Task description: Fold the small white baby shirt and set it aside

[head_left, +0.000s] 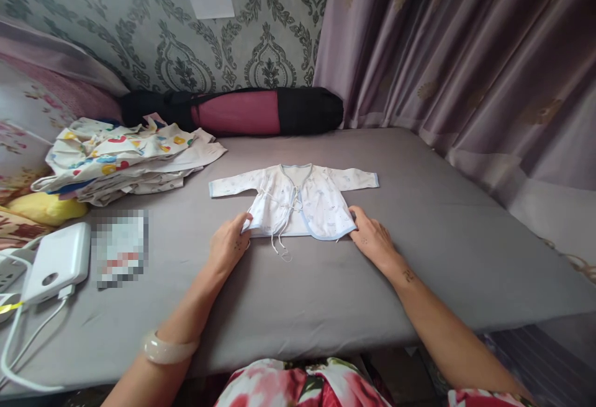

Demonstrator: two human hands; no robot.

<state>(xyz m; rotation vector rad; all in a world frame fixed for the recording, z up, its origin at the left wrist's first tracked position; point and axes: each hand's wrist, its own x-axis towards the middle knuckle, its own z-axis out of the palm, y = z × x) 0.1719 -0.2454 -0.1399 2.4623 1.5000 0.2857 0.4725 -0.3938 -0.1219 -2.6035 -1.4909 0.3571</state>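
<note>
A small white baby shirt [321,205] with pale blue edging lies spread flat, its sleeves stretched out to both sides. Thin white ties [280,233] are knotted at its front and trail past the lower hem. My left hand [231,239] pinches the shirt's lower left corner. At the lower right corner, my right hand [372,236] grips the hem between thumb and fingers. Both hands rest close to the grey surface, their fingertips partly hidden by the hands themselves.
A pile of folded patterned clothes [135,152] sits at the left. Nearer are a white power bank [60,258] with cables and a blurred-out packet [121,249]. A black and maroon long bag [237,112] lies along the wall. Purple curtains [419,53] hang at the right of the grey-covered surface [447,227].
</note>
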